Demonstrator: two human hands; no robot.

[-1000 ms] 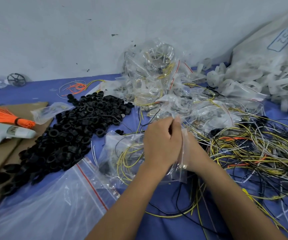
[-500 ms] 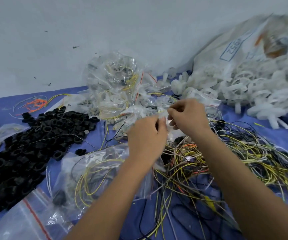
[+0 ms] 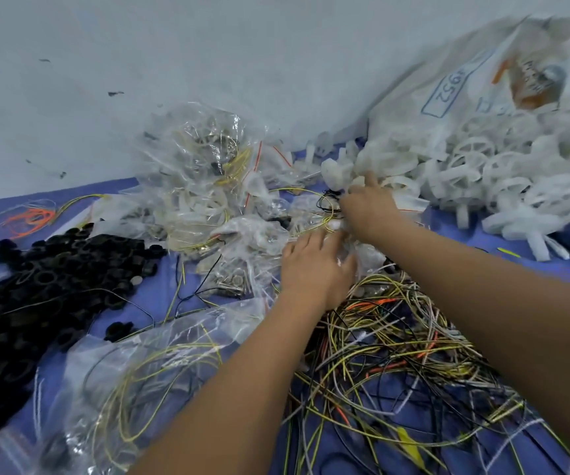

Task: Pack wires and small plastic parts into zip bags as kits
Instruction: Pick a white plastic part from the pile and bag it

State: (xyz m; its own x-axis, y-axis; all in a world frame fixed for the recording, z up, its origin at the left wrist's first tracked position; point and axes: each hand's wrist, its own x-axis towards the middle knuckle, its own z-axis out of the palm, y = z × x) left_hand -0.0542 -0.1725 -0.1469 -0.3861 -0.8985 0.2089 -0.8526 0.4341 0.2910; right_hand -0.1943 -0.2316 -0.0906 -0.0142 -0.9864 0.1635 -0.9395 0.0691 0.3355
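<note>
Reaching farther back, right hand (image 3: 369, 207) touches white plastic parts (image 3: 482, 173).

The zip bags (image 3: 204, 186) heaped at the far middle are thin clear plastic, glossy and crinkled, and the near-left bag (image 3: 146, 365) shows the same sheen. The black rings (image 3: 47, 286) on the left look like matt plastic (perhaps rubber; it cannot be told), while the wheels (image 3: 502, 176) at far right are milky, translucent plastic. The wires (image 3: 396, 358) wear smooth coloured insulation on a matt blue cloth (image 3: 160, 296).
</note>
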